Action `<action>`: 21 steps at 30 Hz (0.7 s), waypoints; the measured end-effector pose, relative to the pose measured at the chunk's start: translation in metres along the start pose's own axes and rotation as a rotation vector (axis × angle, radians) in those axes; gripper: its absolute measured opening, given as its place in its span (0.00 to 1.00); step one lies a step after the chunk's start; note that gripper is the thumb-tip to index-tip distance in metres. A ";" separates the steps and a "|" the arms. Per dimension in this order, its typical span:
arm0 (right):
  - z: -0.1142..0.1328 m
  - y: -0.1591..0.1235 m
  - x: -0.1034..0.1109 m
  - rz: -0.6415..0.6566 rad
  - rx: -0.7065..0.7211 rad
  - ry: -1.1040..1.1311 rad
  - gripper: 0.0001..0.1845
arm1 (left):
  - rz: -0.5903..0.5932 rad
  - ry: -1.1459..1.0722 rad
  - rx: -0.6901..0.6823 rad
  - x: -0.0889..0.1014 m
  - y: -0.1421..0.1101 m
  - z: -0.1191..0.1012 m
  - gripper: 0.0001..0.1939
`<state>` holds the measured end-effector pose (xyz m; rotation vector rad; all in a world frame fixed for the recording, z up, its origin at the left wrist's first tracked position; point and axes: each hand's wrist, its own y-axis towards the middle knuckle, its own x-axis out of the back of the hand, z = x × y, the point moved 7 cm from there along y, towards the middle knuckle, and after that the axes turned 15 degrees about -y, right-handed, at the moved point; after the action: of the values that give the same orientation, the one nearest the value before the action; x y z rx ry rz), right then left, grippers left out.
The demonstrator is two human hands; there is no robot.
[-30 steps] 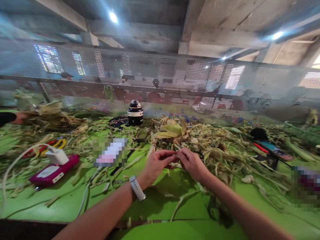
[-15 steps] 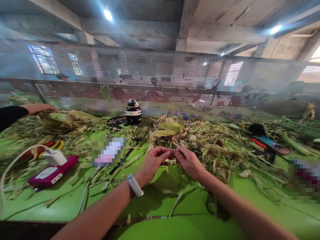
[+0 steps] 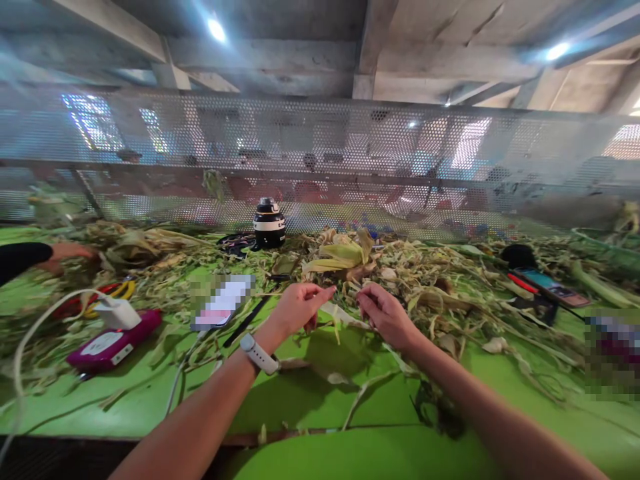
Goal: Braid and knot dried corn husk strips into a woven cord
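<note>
- Room: bare concrete ceiling (image 3: pixel 310 53) with beams and lit lamps; perforated metal partition (image 3: pixel 300 133) running across behind the table, figures dim through it.
- Table: green tabletop (image 3: pixel 295 407), strewn with dried husk-like leaves (image 3: pixel 450 310), curled and stringy, heaped most thickly beyond and to the right of the hands.
- Left hand (image 3: pixel 300 307): fingers bent, thumb brought towards them; whether it grips anything cannot be told. Watch (image 3: pixel 260 355), white strap, at the wrist.
- Right hand (image 3: pixel 387 317): thumb and fingertips drawn together, apart from the left hand; anything pinched is too small to tell.
- Pale leaf strip (image 3: pixel 345 315): just below the gap between the two hands.
- Yellow-green leaf (image 3: pixel 345 257): on the heap directly beyond the hands.
- Bottle (image 3: pixel 269 227): black, upright near the partition; white band with dark capitals, "E" legible, remainder unclear; small pale lettering below, unreadable.
- Socket block (image 3: pixel 120 341): magenta, left; white label, print unreadable.
- Charger (image 3: pixel 119 313): white, on the socket block, white cable (image 3: pixel 30 333) attached.
- Phone (image 3: pixel 223 301): left of the left hand, screen pixelated, text illegible.
- Handset (image 3: pixel 555 288): right, teal screen, wording too small.
- Basket (image 3: pixel 607 247): green, far right.
- Co-worker's hand (image 3: pixel 73 255): black sleeve (image 3: pixel 23 259), among leaves at far left.
</note>
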<state>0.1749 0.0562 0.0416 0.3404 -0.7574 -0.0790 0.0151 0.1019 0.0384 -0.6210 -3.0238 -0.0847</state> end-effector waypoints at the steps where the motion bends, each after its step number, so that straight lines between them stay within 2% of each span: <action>1: -0.001 0.000 0.000 0.002 -0.001 0.001 0.13 | 0.038 0.096 0.016 -0.003 -0.001 0.004 0.20; 4: -0.002 0.000 -0.003 0.015 0.009 -0.004 0.13 | 0.113 0.331 -0.080 -0.014 -0.005 0.010 0.16; 6: 0.000 -0.001 -0.004 0.021 0.023 -0.010 0.13 | 0.199 0.329 -0.093 -0.023 -0.006 0.018 0.13; 9: 0.002 -0.003 -0.007 0.042 0.045 -0.008 0.13 | 0.268 0.056 -0.026 -0.027 -0.003 0.025 0.16; 11: 0.004 -0.003 -0.008 0.052 0.058 0.004 0.13 | 0.282 -0.130 0.067 -0.028 -0.003 0.026 0.18; 15: 0.009 -0.004 -0.007 0.052 0.094 0.009 0.14 | 0.298 -0.346 0.183 -0.032 -0.007 0.021 0.20; 18: 0.013 -0.004 -0.006 0.035 0.123 -0.031 0.13 | 0.297 -0.432 0.191 -0.033 -0.007 0.022 0.17; 21: 0.016 -0.005 -0.004 0.012 0.142 -0.073 0.13 | 0.282 -0.467 0.133 -0.033 -0.003 0.024 0.15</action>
<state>0.1616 0.0479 0.0482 0.4699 -0.8394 -0.0260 0.0433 0.0879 0.0123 -1.1926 -3.2858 0.3144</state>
